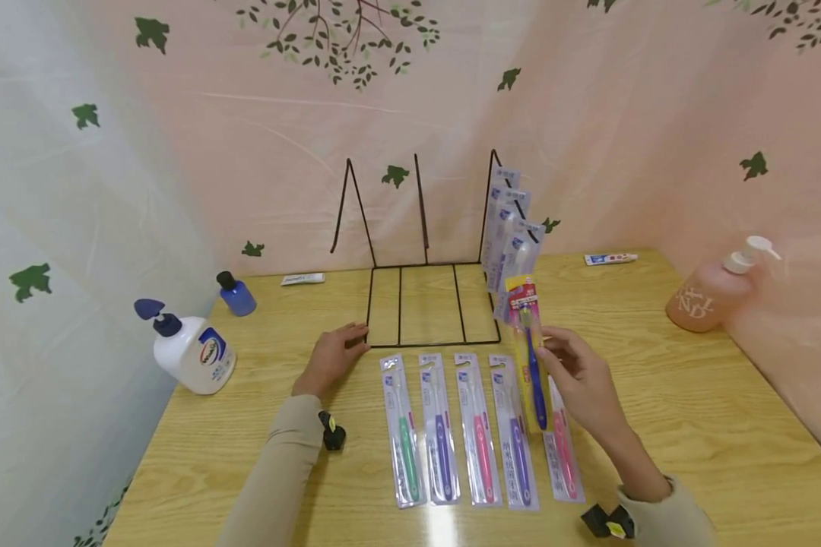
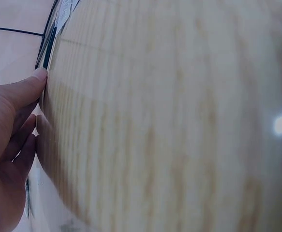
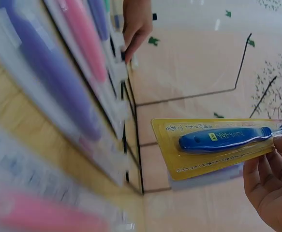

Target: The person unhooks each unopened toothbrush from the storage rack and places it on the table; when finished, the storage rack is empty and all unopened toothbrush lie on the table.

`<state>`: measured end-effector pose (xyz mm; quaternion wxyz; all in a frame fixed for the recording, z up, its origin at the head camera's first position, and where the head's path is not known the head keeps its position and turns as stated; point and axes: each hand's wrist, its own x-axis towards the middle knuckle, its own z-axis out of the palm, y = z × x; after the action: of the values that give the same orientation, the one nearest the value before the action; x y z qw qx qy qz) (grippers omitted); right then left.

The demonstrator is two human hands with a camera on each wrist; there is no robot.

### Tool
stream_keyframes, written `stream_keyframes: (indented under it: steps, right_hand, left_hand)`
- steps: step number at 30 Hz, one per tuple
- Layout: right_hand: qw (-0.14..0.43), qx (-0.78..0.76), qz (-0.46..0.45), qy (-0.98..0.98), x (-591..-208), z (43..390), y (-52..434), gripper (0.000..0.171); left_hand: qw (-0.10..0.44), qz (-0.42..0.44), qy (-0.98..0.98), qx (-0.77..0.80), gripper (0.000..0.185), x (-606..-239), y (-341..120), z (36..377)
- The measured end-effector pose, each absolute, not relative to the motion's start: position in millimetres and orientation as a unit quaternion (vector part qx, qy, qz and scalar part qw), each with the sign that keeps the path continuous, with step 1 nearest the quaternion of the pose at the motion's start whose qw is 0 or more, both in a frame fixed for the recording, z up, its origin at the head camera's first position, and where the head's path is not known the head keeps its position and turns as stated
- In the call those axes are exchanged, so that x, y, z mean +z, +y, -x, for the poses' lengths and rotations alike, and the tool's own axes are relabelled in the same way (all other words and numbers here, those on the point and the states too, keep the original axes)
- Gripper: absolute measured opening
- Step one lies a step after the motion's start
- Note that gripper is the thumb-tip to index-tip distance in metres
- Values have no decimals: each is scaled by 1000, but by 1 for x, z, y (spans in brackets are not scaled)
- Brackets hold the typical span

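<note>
My right hand (image 1: 575, 372) pinches a yellow pack with a blue toothbrush (image 1: 530, 342) and holds it upright just off the front right corner of a black wire rack (image 1: 424, 304). In the right wrist view the yellow pack (image 3: 218, 145) sticks out from my right hand's fingers (image 3: 271, 179). My left hand (image 1: 331, 355) lies on the table with relaxed fingers touching the rack's front left corner; its thumb (image 2: 32, 82) is against the wire (image 2: 46, 53). Several packed toothbrushes (image 1: 509, 228) stand in the rack's right slot. Several more packs (image 1: 475, 429) lie in a row in front of the rack.
A white pump bottle (image 1: 194, 349) and a small blue bottle (image 1: 236, 295) stand at the left. A peach pump bottle (image 1: 714, 292) stands at the right by the wall. Small tubes (image 1: 302, 279) (image 1: 610, 259) lie at the back of the wooden table (image 1: 711, 410).
</note>
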<state>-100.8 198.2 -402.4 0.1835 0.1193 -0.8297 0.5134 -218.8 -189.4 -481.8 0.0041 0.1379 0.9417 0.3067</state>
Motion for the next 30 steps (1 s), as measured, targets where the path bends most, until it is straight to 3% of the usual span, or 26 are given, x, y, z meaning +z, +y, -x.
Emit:
stream_keyframes:
  steps: [5,14,19,30]
  right_hand:
    - [164,483,-77,-857,-414,88,230,28]
    - [21,483,3,-876,-441,90,276,42]
    - [-53,455,37,-888,-448,95,288,44]
    - [-138,447,59,-882,-461,104,297,45]
  left_hand:
    - [10,-138,942,306,43,-480,-189,219]
    - [7,-144,942,302,43,-478,-187,217]
    - [6,-146,942,302,43,-478,-187,217]
    - [6,-142,944,299,43,-480,-189,219]
